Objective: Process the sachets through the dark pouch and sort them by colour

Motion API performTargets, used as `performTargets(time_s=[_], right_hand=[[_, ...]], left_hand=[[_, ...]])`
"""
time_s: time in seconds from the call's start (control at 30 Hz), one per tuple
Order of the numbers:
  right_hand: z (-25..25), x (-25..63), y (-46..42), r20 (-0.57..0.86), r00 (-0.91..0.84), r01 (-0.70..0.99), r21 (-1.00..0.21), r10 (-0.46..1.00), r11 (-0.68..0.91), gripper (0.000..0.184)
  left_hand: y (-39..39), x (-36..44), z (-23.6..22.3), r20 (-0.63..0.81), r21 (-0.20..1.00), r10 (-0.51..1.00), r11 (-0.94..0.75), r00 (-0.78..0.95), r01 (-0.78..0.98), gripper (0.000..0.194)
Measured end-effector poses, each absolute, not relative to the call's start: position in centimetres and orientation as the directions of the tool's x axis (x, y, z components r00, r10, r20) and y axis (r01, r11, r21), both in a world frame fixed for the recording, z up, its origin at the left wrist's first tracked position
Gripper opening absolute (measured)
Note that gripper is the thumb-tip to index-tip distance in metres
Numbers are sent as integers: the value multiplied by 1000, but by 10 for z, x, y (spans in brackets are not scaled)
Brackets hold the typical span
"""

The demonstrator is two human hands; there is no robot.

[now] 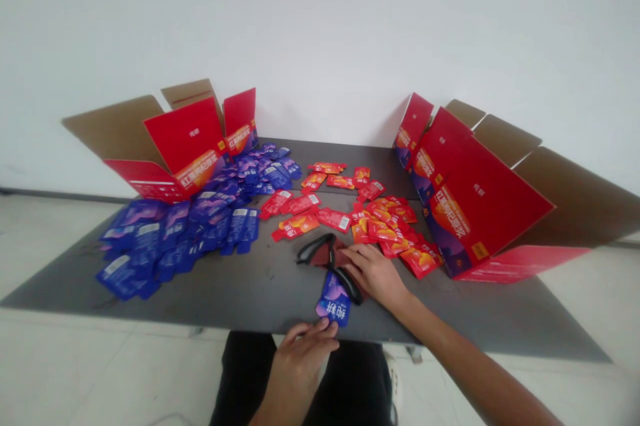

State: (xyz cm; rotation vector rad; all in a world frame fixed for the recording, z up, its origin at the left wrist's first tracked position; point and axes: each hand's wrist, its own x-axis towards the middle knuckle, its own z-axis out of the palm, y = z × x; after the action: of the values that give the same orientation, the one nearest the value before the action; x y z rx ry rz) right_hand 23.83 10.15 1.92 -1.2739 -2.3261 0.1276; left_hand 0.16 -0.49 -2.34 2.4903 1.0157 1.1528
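At the table's front edge, my left hand (303, 363) has its fingertips on the lower end of a blue sachet (334, 303) with white lettering. Across the sachet's upper end lies a black-edged tool (331, 256) with curved arms and dark red parts; its exact kind is unclear. My right hand (373, 271) is closed over the right side of this tool, partly covering it. Loose red-orange sachets (334, 219) lie just beyond it, and a pile of them (387, 226) sits beyond my right hand.
A large heap of blue sachets (195, 229) spreads over the left of the grey table (245, 303). Open red cartons with raised flaps stand at the left (183, 146) and at the right (465, 199). Behind the table rises a white wall (320, 46).
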Motion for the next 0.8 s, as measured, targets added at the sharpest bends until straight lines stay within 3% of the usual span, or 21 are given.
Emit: performTargets(time_s=[0.17,0.33,0.43,0.6,0.8], right_hand=[[38,235,91,410,-466,751,-286,784,595,33],[31,208,49,309,-612,639,-351,729,685,34],[22,215,69,318,-534,700,-354,784,620,32],[26,242,119,329,-464,795,-256,823,550,29],[41,224,78,364,-488,757,-275,793,592,33]], left_hand=[[-5,2,-20,608,441,652,-752,453,490,34],[-7,2,-13,515,513,723,-690,460,511,38],[-5,1,-14,548,480,692,-720,469,501,34],[-3,0,-22,580,436,657,-750,482,498,32],[-5,1,-22,583,452,669,-739,461,499,34]])
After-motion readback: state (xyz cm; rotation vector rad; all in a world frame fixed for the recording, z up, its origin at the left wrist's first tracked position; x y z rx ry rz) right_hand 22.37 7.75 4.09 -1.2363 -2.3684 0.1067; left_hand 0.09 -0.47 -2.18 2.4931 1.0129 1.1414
